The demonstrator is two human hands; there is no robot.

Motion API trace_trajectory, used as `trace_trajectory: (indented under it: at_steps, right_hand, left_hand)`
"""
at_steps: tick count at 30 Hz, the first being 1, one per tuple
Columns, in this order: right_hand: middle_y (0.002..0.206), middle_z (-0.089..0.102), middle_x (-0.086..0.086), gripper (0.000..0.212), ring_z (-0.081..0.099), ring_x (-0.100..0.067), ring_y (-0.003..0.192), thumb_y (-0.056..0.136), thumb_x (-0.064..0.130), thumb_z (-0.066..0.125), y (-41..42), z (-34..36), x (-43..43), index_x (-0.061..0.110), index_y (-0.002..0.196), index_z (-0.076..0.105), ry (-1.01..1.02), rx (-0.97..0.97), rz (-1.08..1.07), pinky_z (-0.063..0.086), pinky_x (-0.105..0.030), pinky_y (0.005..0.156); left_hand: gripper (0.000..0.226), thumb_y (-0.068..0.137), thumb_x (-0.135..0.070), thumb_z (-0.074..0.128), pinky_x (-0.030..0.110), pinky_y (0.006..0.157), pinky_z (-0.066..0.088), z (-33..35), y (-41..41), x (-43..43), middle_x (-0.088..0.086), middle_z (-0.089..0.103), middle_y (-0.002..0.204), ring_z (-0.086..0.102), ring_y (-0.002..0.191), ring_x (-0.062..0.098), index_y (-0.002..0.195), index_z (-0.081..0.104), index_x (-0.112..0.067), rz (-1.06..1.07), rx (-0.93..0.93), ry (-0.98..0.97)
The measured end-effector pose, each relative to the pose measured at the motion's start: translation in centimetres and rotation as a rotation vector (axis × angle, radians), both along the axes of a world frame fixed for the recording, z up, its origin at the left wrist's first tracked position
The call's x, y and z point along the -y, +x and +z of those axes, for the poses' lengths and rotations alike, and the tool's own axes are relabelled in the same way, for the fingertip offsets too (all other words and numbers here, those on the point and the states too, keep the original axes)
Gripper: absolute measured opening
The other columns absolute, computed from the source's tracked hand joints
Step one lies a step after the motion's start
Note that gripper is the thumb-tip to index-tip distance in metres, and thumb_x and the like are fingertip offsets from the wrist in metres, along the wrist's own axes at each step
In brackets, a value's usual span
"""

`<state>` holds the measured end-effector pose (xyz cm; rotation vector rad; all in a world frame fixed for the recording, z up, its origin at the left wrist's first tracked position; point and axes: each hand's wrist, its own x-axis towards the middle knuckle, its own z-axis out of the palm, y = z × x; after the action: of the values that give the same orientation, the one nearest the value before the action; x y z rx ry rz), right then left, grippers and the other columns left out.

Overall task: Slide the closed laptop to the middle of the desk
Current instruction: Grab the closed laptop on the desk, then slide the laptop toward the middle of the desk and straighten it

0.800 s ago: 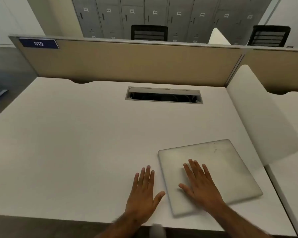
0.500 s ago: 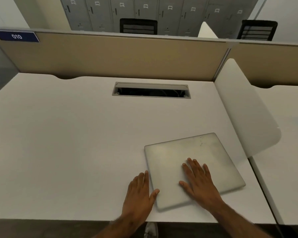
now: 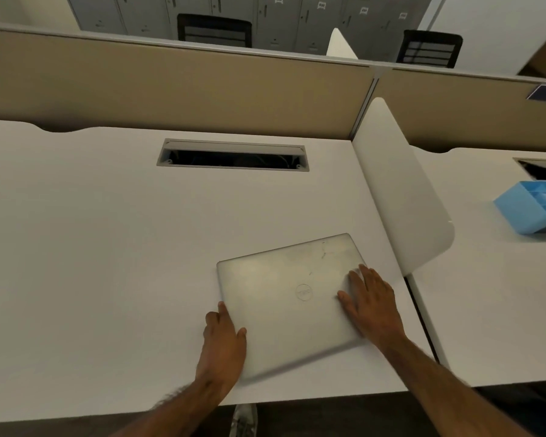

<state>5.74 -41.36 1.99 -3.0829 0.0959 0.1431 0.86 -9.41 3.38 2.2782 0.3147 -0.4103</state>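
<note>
A closed silver laptop (image 3: pixel 284 279) with a round logo lies askew on the white desk (image 3: pixel 92 247), right of the desk's middle and near the front edge. My left hand (image 3: pixel 223 339) holds the laptop's left edge close to the front corner, thumb on the lid and fingers along the side. My right hand (image 3: pixel 372 307) lies flat on the right part of the lid with its fingers spread, the palm covering the front right corner.
A cable slot (image 3: pixel 234 157) is sunk into the desk at the back. A beige partition (image 3: pixel 171 83) closes the far side. A white side divider (image 3: pixel 397 190) stands just right of the laptop. A blue tray (image 3: pixel 530 209) sits on the neighbouring desk.
My left hand moved from the bare desk onto the laptop's left edge. My right hand shifted from the lid's middle to its right side, uncovering the logo. The view swung right.
</note>
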Motion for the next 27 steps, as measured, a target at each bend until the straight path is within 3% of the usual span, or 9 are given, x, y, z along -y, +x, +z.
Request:
trace_trajectory:
  at_steps: [4, 9, 14, 17, 19, 22, 24, 27]
  right_hand:
    - [0.154, 0.044, -0.011, 0.065, 0.044, -0.031, 0.138, 0.097, 0.06, 0.042, 0.6, -0.1, 1.1, 0.016, 0.145, 0.044, 0.074, 0.038, -0.076, 0.045, -0.047, 0.105]
    - [0.129, 0.057, -0.013, 0.069, 0.055, -0.033, 0.117, 0.092, 0.063, 0.05, 1.4, -0.3, 1.4, 0.011, 0.138, 0.047, 0.129, 0.059, -0.188, 0.051, -0.046, 0.092]
    - [0.123, 0.058, -0.013, 0.087, 0.053, -0.032, 0.12, 0.079, 0.077, 0.056, 3.0, 0.0, 1.9, 0.008, 0.131, 0.055, 0.266, -0.023, -0.393, 0.051, -0.045, 0.092]
    - [0.114, 0.061, -0.012, 0.081, 0.06, -0.031, 0.108, 0.07, 0.076, 0.068, 4.1, 0.2, 2.5, 0.008, 0.113, 0.065, 0.393, -0.079, -0.467, 0.054, -0.04, 0.082]
    - [0.096, 0.065, -0.011, 0.068, 0.064, -0.028, 0.086, 0.065, 0.071, 0.077, 4.6, 0.5, 3.0, 0.009, 0.087, 0.063, 0.484, -0.074, -0.493, 0.047, -0.033, 0.063]
    - [0.064, 0.053, -0.005, 0.065, 0.049, -0.02, 0.056, 0.059, 0.063, 0.086, 4.9, 0.9, 3.1, 0.012, 0.061, 0.046, 0.578, -0.056, -0.507, 0.032, -0.03, 0.051]
    - [0.056, 0.037, 0.0, 0.069, 0.036, -0.017, 0.052, 0.057, 0.06, 0.089, 5.1, 1.3, 3.0, 0.017, 0.057, 0.034, 0.605, -0.052, -0.509, 0.025, -0.031, 0.052]
    - [0.058, 0.031, -0.001, 0.071, 0.032, -0.018, 0.055, 0.057, 0.055, 0.092, 5.5, 1.6, 2.9, 0.019, 0.059, 0.03, 0.606, -0.072, -0.504, 0.021, -0.032, 0.054]
  left_hand:
    - [0.065, 0.098, -0.026, 0.048, 0.044, 0.104, 0.047, 0.5, 0.2, 0.3, 0.009, 0.035, 0.135, 0.046, 0.123, 0.028, 0.152, 0.014, -0.014, 0.023, -0.021, -0.02]
    - [0.064, 0.098, -0.025, 0.049, 0.043, 0.104, 0.047, 0.8, 0.4, 0.5, 0.01, 0.036, 0.132, 0.047, 0.122, 0.03, 0.151, 0.017, -0.011, 0.047, -0.042, -0.023]
    - [0.071, 0.097, -0.023, 0.05, 0.043, 0.108, 0.043, 0.9, 0.5, 0.8, 0.012, 0.033, 0.136, 0.042, 0.127, 0.031, 0.154, 0.009, -0.012, 0.072, -0.09, -0.045]
    - [0.072, 0.095, -0.02, 0.051, 0.044, 0.108, 0.042, 0.8, 0.7, 0.9, 0.012, 0.033, 0.135, 0.041, 0.126, 0.032, 0.154, 0.01, -0.013, 0.097, -0.115, -0.064]
    - [0.073, 0.094, -0.019, 0.052, 0.044, 0.107, 0.042, 0.9, 0.6, 1.0, 0.012, 0.034, 0.133, 0.041, 0.125, 0.032, 0.154, 0.01, -0.015, 0.117, -0.125, -0.076]
    - [0.075, 0.092, -0.016, 0.053, 0.042, 0.107, 0.041, 0.9, 0.5, 1.1, 0.01, 0.033, 0.131, 0.038, 0.125, 0.031, 0.154, 0.011, -0.015, 0.136, -0.123, -0.091]
    - [0.074, 0.091, -0.014, 0.054, 0.042, 0.107, 0.04, 1.0, 0.5, 1.3, 0.01, 0.033, 0.132, 0.037, 0.126, 0.031, 0.153, 0.012, -0.014, 0.141, -0.12, -0.083]
    - [0.074, 0.091, -0.012, 0.053, 0.041, 0.108, 0.039, 1.2, 0.6, 1.7, 0.012, 0.032, 0.135, 0.035, 0.128, 0.032, 0.153, 0.013, -0.012, 0.157, -0.127, -0.078]
